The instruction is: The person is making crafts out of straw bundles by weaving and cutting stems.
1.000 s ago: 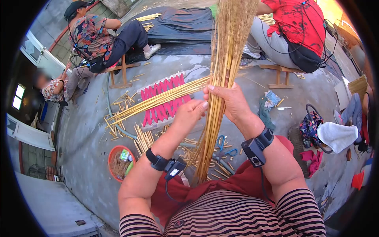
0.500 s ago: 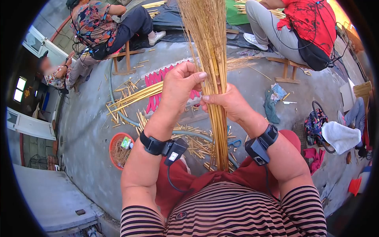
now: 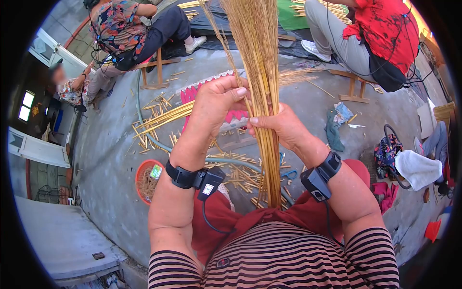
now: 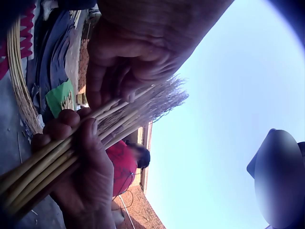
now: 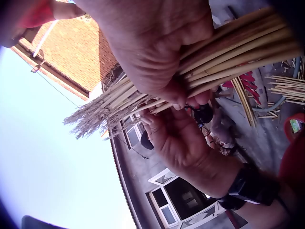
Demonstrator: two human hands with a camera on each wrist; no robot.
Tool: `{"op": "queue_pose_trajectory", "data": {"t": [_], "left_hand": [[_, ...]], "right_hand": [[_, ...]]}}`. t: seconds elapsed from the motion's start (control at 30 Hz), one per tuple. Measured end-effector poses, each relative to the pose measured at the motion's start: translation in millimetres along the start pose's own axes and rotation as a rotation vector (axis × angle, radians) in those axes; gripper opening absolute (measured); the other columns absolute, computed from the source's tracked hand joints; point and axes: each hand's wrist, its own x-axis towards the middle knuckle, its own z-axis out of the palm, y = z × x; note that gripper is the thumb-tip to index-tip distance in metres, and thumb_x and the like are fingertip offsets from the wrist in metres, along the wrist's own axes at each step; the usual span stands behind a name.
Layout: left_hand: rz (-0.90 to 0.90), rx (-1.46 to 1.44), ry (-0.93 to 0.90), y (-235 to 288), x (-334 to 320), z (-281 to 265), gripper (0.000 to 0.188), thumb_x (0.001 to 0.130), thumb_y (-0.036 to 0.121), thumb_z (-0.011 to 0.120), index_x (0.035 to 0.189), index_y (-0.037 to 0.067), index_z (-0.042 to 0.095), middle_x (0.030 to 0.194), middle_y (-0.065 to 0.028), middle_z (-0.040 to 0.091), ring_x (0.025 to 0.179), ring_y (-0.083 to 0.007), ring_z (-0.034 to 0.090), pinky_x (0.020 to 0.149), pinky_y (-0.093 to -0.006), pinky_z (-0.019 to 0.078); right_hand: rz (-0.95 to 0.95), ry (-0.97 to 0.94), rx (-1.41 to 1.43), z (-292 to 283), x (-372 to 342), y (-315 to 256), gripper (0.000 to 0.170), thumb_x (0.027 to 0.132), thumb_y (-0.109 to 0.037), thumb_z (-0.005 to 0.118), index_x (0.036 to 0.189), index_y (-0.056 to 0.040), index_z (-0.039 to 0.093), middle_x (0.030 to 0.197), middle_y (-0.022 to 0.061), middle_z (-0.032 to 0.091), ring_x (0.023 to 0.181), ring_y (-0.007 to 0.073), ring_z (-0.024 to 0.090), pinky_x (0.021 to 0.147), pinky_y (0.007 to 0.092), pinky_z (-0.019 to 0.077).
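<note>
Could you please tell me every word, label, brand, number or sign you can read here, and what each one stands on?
No text can be read in any of the current views.
Pale label on the left wrist device: too small to read.
Mark on the right wrist device: too small.
Emblem on the striped shirt: too small.
Green-and-white packet in the orange basin: too blurred.

Head view faces down; close wrist views share stalks point(image 4: 40, 172), sky point(image 4: 224, 76).
</note>
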Motion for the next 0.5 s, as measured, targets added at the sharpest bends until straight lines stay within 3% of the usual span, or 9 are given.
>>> {"op": "queue_pose_trajectory", "data": {"t": [0.17, 0.27, 0.5], "left_hand": [[-0.014, -0.016, -0.069, -2, 1, -9, 0.022, 0.092, 0.009, 0.053, 0.111, -0.002, 0.059, 0.094, -0.0087, 0.066, 0.084, -0.0189, 0.066, 0.079, -0.0318, 0.0553], [-0.042, 0.018, -0.020, 0, -1, -6, 0.020, 0.093, 0.011, 0.053, 0.107, -0.002, 0.061, 0.088, -0.0065, 0.065, 0.080, -0.0160, 0.065, 0.075, -0.0290, 0.0545], [0.053, 0.389, 0.080, -3, 0, -9, 0.014, 0.094, 0.010, 0.050, 0.088, 0.002, 0.060, 0.073, -0.0024, 0.060, 0.064, -0.0090, 0.057, 0.061, -0.0219, 0.0473]], "right_hand": [[0.001, -0.008, 0.002, -2, 3, 4, 0.024, 0.079, 0.001, 0.065, 0.103, 0.0025, 0.059, 0.081, 0.0104, 0.064, 0.066, 0.0164, 0.063, 0.061, 0.0277, 0.0547], [0.018, 0.014, 0.002, -1, 3, 5, 0.023, 0.079, 0.001, 0.065, 0.101, 0.0028, 0.059, 0.080, 0.0106, 0.064, 0.066, 0.0163, 0.063, 0.061, 0.0277, 0.0546], [0.037, 0.022, -0.012, -1, 3, 8, 0.021, 0.080, 0.000, 0.066, 0.099, 0.0029, 0.059, 0.080, 0.0108, 0.065, 0.067, 0.0162, 0.064, 0.060, 0.0277, 0.0548]]}}
